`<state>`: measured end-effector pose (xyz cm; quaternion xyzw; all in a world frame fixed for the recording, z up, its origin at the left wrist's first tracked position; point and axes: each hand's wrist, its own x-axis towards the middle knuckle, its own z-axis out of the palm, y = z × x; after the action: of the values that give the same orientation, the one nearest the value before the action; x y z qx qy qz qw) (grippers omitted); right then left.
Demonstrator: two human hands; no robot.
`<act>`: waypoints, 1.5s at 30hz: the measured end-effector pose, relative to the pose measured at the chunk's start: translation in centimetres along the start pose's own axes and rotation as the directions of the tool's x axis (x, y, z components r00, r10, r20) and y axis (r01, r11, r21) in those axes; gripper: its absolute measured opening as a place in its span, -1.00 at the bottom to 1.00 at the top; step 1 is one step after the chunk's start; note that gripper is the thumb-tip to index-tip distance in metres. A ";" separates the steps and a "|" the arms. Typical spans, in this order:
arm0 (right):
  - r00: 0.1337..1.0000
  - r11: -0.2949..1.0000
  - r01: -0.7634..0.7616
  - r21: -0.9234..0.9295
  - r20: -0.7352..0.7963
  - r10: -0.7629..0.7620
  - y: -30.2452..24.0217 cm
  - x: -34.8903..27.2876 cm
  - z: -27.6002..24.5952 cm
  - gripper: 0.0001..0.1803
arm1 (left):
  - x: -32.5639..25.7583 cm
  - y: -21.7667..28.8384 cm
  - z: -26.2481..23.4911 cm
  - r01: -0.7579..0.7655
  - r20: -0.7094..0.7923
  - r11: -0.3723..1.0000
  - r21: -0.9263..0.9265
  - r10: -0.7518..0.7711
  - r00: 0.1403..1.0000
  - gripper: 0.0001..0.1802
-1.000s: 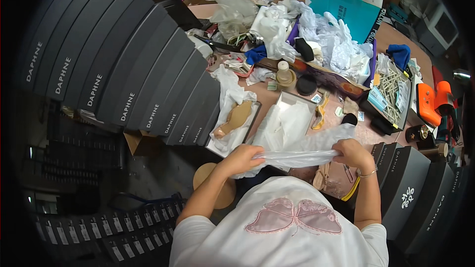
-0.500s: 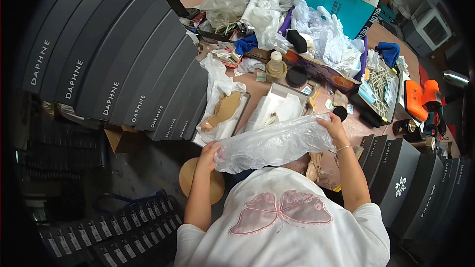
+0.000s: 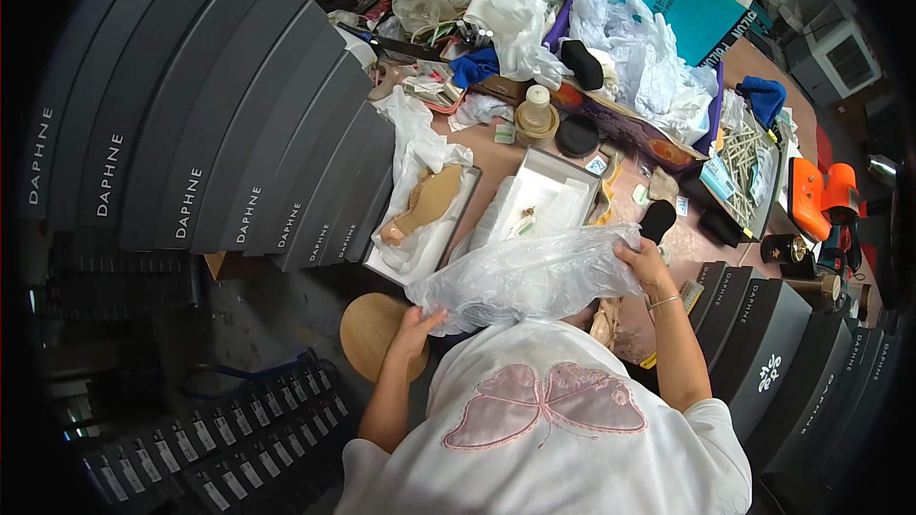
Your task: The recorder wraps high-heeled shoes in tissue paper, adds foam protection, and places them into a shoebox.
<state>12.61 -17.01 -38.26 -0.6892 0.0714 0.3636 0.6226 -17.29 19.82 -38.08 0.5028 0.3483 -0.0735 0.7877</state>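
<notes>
Head view | left hand [image 3: 412, 332], lower centre: pinching translucent plastic sheet [image 3: 530, 281] | right hand [image 3: 651, 269], right of centre: pinching its opposite end | open box [image 3: 565, 170], centre, on counter [image 3: 490, 170]

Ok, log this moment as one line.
Left fingers: grip left end of translucent crinkled plastic film | right fingers: grip its right end | beyond: open grey rectangular box, white paper inside

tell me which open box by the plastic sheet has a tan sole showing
The left box, beside the grey stack: a tan sole lies on its paper. The other box shows none.
</notes>
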 end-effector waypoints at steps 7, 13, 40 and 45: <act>0.958 0.969 0.237 0.070 0.149 -0.245 -1.0 1.7 -4.0 -0.88 | 1.4 5.3 1.1 -0.181 -0.161 0.906 -0.383 0.128 0.979 -0.76; 0.930 0.970 0.172 0.171 0.297 -0.217 -1.4 1.5 -4.1 -0.88 | 2.8 4.8 -2.3 -0.173 0.060 0.898 -0.404 0.214 0.975 -0.58; 0.836 0.848 0.302 -0.436 0.548 -0.016 -6.2 -3.0 8.3 -0.72 | 7.7 11.8 -1.9 -0.349 0.149 0.256 0.901 0.573 0.806 -0.48; 0.871 0.838 0.306 -0.451 0.488 -0.055 -8.3 -4.5 7.2 -0.75 | 14.4 11.9 -1.3 0.065 -0.084 0.058 0.996 0.438 0.895 -0.52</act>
<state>10.96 -10.25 -28.65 -0.7287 -0.2439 0.4583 0.4466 -1.58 30.03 -38.55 0.9438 0.2757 -0.0879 0.1599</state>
